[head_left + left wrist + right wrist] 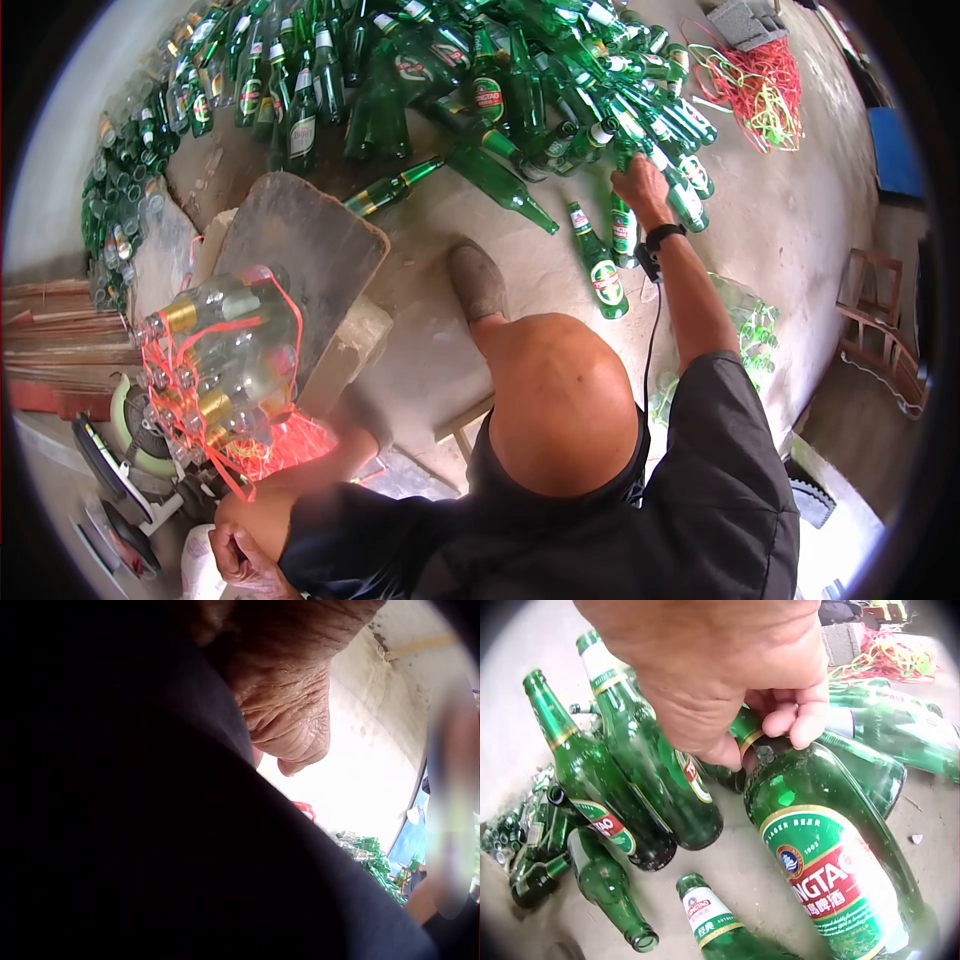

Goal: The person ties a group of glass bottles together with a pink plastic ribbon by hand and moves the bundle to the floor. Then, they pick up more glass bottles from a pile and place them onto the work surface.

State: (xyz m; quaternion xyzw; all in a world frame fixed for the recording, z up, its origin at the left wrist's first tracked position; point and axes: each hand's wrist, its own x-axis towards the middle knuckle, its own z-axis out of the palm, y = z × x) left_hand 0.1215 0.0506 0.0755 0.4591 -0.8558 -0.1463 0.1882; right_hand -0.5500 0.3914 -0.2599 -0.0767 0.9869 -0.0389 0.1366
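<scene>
Starting at the left edge of the concrete floor [800, 240], a bundle of clear bottles [225, 345] tied with red string is seen leaning on a grey slab [300, 255]. Lower down, the left hand [240, 560] is drawn back beside the dark sleeve; its fingers are seen loosely curled with nothing visible in them, though the left wrist view is mostly blocked by fabric.

Toward the middle, a shoe [477, 280] is planted on the floor, with 1 green bottle [600, 265] lying just right of it.

Farther right, the right hand [727, 675] is stretched into the heap of green bottles [480, 80]. A labelled green bottle [825, 855] is pinched at its neck, directly under the curled fingertips [806, 724] and thumb, its body lying toward the camera. Red and yellow strings [760, 85] are piled near the far right corner.
</scene>
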